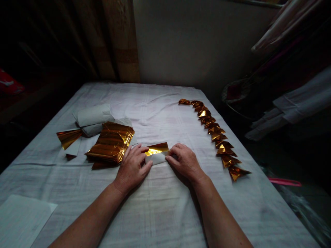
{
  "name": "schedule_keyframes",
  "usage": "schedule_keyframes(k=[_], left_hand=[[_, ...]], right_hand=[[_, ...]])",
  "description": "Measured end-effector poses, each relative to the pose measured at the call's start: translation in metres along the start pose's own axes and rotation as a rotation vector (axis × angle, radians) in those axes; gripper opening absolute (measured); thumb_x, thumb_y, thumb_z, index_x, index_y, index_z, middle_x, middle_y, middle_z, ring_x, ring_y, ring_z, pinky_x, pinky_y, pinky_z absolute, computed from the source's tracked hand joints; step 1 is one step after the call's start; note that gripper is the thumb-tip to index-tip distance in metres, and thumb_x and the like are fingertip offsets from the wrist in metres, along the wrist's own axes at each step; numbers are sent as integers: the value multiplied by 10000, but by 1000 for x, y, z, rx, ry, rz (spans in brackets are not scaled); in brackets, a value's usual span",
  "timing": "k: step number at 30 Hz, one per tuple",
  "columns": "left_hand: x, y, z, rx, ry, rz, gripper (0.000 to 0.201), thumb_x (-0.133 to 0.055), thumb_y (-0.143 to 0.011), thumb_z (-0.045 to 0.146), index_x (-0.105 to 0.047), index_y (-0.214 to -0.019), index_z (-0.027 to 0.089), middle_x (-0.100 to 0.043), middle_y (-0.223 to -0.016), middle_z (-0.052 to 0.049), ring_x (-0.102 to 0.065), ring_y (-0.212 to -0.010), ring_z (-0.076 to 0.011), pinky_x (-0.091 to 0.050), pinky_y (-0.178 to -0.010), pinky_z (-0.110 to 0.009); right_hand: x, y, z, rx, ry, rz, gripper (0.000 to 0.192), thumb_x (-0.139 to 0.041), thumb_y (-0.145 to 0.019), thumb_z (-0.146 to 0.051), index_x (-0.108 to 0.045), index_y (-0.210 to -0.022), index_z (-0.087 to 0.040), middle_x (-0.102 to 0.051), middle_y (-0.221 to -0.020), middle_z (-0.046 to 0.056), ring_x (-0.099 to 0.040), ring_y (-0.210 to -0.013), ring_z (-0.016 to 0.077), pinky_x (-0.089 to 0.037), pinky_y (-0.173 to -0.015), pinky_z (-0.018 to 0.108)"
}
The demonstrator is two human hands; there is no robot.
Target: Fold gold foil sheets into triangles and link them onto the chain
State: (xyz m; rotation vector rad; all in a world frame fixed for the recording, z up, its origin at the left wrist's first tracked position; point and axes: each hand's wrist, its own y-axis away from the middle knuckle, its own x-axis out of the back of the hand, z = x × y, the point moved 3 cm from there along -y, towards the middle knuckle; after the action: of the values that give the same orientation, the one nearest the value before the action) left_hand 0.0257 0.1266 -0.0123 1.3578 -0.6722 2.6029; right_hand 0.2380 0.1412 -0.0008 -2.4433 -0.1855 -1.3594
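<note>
Both hands, left hand (133, 165) and right hand (184, 161), press flat fingers on a folded gold foil paper (156, 152) lying mid-table between them (thin, light, slippery, crease-prone); its edges look best to pinch.

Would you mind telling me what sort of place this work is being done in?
Probably a dim room in a home, used as a handcraft bench: a table under a white cloth, a stack of gold foil sheets, a row of folded gold pieces, and clothes hanging alongside.
</note>
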Motion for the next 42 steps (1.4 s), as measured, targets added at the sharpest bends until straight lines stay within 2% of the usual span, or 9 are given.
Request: schedule_keyframes(k=[4,8,12,14,20,27,31,39,42], left_hand=[[-1,0,0,-3,-27,32,67,-631,-833,287,-624,-852,223,-690,-1216,-84,-554,-1250,-318,-346,-1118,-584],[0,1,3,-26,-53,56,306,-613,-844,247,-600,-1148,226,-624,-1316,-107,-541,-1265,-296,-345,-1121,-560],[0,1,9,-74,-114,-9,118,-584,-888,266,-670,-966,247,-562,-1394,-97,-462,-1344,-323,-283,-1137,-608],[-1,1,10,-72,-130,-39,97,-597,-891,295,-670,-927,244,-557,-1400,-100,-441,-1360,-335,-275,-1135,-623],[-3,0,8,-43,-115,-47,111,-602,-890,322,-648,-930,229,-564,-1392,-115,-442,-1361,-334,-293,-1135,-612],[-2,0,10,-16,-136,-84,132,-597,-894,337,-648,-937,223,-560,-1401,-117,-441,-1369,-319,-277,-1157,-589],[-2,-1,9,2,-122,-107,121,-603,-882,326,-646,-935,226,-554,-1411,-111,-439,-1370,-318,-268,-1160,-597],[-1,-3,-1,1,-68,-172,112,-593,-883,283,-660,-965,246,-523,-1440,-88,-415,-1385,-288,-266,-1162,-592],[-1,-3,-9,-12,-34,-208,191,-596,-883,291,-657,-1062,257,-495,-1467,-93,-402,-1395,-289,-264,-1164,-592]], right_hand=[[-2,1,1,-13,4,11,55,-681,-826,-256,-640,-841,-221,-634,-861,29,-584,-827,199,-438,-746,319],[-4,2,1,-14,12,47,320,-675,-820,-234,-601,-1131,-214,-661,-1025,68,-599,-956,235,-453,-844,359],[-5,2,-2,-12,44,54,221,-657,-823,-231,-616,-1041,-227,-659,-1005,66,-590,-946,242,-451,-844,369],[-7,2,-5,-9,57,61,218,-667,-818,-245,-620,-1030,-225,-659,-1018,71,-585,-962,250,-443,-853,381],[-17,4,-19,-52,71,123,479,-753,-759,-400,-597,-1172,-215,-629,-1201,113,-551,-1091,298,-394,-929,439],[-18,5,-23,-99,99,113,592,-748,-743,-479,-585,-1237,-196,-606,-1243,120,-526,-1140,299,-367,-973,435],[-16,5,-17,-132,94,98,578,-734,-758,-435,-576,-1269,-216,-590,-1288,115,-517,-1181,299,-366,-995,445],[-4,5,13,-180,95,19,545,-722,-787,-374,-581,-1300,-253,-546,-1387,111,-482,-1273,302,-374,-1024,479],[-3,5,17,-176,85,3,549,-733,-780,-373,-587,-1297,-258,-546,-1389,113,-476,-1287,304,-367,-1038,489]])
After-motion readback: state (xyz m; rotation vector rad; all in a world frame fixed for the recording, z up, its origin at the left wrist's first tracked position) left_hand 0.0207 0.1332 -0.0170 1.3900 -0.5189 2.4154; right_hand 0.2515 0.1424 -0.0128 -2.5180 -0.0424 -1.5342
